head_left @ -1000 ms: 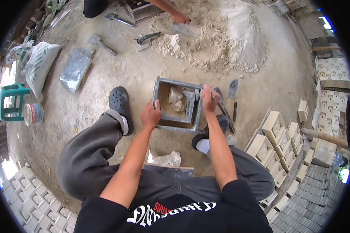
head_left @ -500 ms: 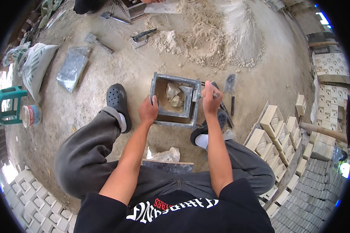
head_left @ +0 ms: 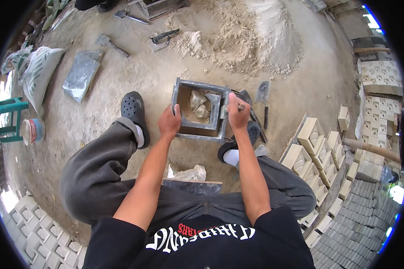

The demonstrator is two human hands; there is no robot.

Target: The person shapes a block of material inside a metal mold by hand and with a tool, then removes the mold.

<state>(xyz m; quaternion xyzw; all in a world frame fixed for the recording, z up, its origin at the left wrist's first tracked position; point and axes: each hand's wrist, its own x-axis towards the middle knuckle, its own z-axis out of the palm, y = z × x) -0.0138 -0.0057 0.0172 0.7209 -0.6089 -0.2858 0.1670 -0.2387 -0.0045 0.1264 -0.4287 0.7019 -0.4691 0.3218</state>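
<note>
While the dusty floor [head_left: 90,123] gives its widest room between the left shoe [head_left: 133,112] and the tub [head_left: 33,131], the powder heap [head_left: 278,42] bounds the far side and cast blocks [head_left: 311,134] line the right. Right shoe [head_left: 253,131] and a flat blade [head_left: 263,91] crowd that side. Square metal mould [head_left: 202,84] sits on the floor between both hands. Left hand [head_left: 169,122] partly curled, thumb over its left rim. Right hand [head_left: 239,115] closed around a slim handle [head_left: 241,107] at the right wall; can't tell if knuckles touch. Two pale lumps [head_left: 198,99] lie inside.
</note>
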